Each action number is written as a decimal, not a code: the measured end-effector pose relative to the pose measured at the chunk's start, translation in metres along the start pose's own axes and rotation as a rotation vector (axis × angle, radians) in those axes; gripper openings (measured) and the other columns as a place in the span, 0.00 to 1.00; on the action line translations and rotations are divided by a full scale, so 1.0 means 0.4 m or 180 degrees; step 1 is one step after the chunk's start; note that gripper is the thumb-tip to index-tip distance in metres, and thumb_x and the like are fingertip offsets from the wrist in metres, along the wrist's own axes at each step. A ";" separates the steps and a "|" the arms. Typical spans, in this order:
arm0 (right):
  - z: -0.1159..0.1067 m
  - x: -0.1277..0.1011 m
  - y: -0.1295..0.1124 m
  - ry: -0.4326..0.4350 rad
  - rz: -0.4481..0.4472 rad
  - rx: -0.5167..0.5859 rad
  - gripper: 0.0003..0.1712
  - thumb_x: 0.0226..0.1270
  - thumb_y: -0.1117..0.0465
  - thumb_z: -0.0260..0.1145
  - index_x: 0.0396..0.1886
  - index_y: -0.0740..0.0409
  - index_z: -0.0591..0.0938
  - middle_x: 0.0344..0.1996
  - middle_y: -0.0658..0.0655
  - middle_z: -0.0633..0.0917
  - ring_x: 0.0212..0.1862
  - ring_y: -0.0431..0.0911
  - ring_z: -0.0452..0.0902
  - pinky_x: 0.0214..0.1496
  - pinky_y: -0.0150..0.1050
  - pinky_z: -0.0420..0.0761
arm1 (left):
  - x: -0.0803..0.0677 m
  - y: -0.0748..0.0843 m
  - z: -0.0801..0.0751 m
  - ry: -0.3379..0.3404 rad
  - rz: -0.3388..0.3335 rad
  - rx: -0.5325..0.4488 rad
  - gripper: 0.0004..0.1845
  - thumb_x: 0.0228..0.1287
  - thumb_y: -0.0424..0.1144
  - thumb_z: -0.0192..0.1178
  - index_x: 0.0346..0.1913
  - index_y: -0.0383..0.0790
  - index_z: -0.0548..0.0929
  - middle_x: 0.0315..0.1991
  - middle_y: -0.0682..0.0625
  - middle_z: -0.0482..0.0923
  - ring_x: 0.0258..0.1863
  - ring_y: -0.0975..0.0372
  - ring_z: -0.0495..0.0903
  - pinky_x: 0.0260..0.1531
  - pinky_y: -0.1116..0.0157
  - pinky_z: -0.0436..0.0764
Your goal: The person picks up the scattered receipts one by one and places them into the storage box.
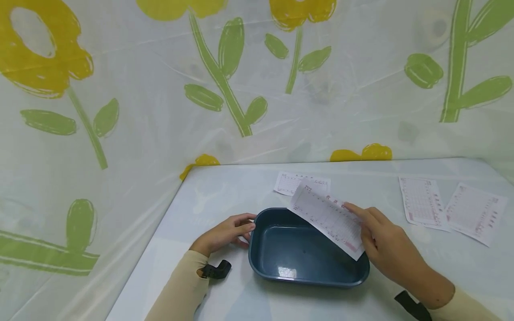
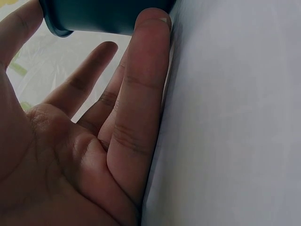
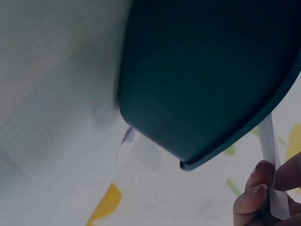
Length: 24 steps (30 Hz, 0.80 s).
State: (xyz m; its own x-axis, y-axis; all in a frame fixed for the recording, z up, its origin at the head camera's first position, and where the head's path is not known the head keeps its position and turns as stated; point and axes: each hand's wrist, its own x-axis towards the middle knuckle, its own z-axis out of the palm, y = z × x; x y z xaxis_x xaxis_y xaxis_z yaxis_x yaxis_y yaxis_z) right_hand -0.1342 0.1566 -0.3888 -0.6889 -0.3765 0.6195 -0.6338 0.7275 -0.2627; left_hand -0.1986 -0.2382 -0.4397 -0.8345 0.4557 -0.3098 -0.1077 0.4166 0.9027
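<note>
Because it is a single thin printed sheet, the paper slip in the right hand looks nearly weightless and floppy, likely to crease, tear or flutter if handled roughly; a light pinch at one short end seems the sensible hold, and that is roughly how it is held now, between thumb and fingers at its near right end. Its long axis runs diagonally, from that hand up and away to the left, tilted over the far right corner of the dark teal tray (the tray looks rigid, smooth plastic). The left hand lies relaxed with straight fingers touching the tray's left wall, gripping nothing; three more slips lie flat beyond and to the right of the right hand.
</note>
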 end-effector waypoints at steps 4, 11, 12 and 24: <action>0.008 0.004 -0.010 -0.0134 -0.0050 0.0019 0.42 0.54 0.80 0.65 0.70 0.51 0.73 0.41 0.52 0.80 0.26 0.31 0.64 0.23 0.17 0.64 | 0.003 0.002 0.001 0.0015 -0.0027 0.0006 0.31 0.72 0.54 0.57 0.71 0.43 0.70 0.53 0.43 0.80 0.40 0.59 0.83 0.45 0.55 0.87; 0.027 0.008 -0.023 -0.0299 -0.0184 0.0004 0.43 0.53 0.79 0.67 0.70 0.51 0.73 0.40 0.50 0.80 0.28 0.33 0.68 0.26 0.22 0.71 | 0.001 0.003 0.003 0.0045 -0.0029 0.0031 0.31 0.72 0.55 0.57 0.71 0.42 0.70 0.54 0.42 0.79 0.40 0.59 0.83 0.46 0.55 0.87; 0.031 0.009 -0.024 -0.0333 -0.0187 0.0015 0.43 0.53 0.79 0.67 0.70 0.50 0.72 0.40 0.49 0.80 0.28 0.33 0.68 0.26 0.22 0.71 | 0.000 0.003 0.003 0.0052 -0.0036 0.0042 0.31 0.72 0.55 0.57 0.71 0.42 0.70 0.54 0.42 0.79 0.40 0.59 0.83 0.46 0.55 0.87; 0.062 0.031 -0.048 -0.1019 0.0105 0.0327 0.33 0.65 0.74 0.62 0.68 0.49 0.74 0.39 0.48 0.79 0.31 0.33 0.71 0.28 0.23 0.72 | 0.000 0.006 0.003 0.0074 -0.0088 0.0117 0.31 0.69 0.57 0.60 0.68 0.44 0.74 0.55 0.46 0.81 0.43 0.57 0.82 0.48 0.56 0.86</action>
State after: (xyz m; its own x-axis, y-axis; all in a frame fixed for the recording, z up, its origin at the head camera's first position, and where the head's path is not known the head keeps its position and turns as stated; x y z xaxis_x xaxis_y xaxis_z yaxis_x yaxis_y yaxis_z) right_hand -0.1392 0.1236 -0.3942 -0.7749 -0.5265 0.3499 -0.6302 0.6868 -0.3622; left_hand -0.1981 -0.2363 -0.4379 -0.8439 0.4252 -0.3271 -0.1114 0.4576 0.8822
